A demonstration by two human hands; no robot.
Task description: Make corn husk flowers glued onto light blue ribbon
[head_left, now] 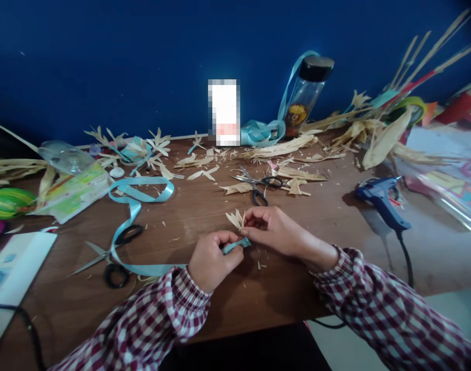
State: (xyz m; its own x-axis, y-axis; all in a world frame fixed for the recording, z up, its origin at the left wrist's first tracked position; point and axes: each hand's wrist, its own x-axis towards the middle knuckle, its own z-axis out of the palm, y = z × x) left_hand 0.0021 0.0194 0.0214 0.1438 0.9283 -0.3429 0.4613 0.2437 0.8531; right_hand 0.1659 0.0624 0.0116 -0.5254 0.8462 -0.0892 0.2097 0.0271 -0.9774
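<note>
Low over the front of the table, my left hand (pixel 214 258) is closed on the end of a light blue ribbon (pixel 235 246), pinched between thumb and fingers. The ribbon's long tail runs left behind my sleeve and loops across one pair of scissors. Close against it, my right hand (pixel 279 233) pinches a small flower of pale dried husk (pixel 234 219), its pointed petals facing away from me. The flower's base meets the ribbon between my fingertips; how they join is hidden. Beyond my hands, black-handled scissors (pixel 256 186) lie with their blades apart.
A blue glue gun (pixel 382 201) lies at the right with its cord trailing down. More open scissors (pixel 106 255) rest at the left. Husk strips (pixel 285 147), finished husk flowers (pixel 158 141), a ribbon coil (pixel 262 133) and a glass bottle (pixel 307 98) line the back.
</note>
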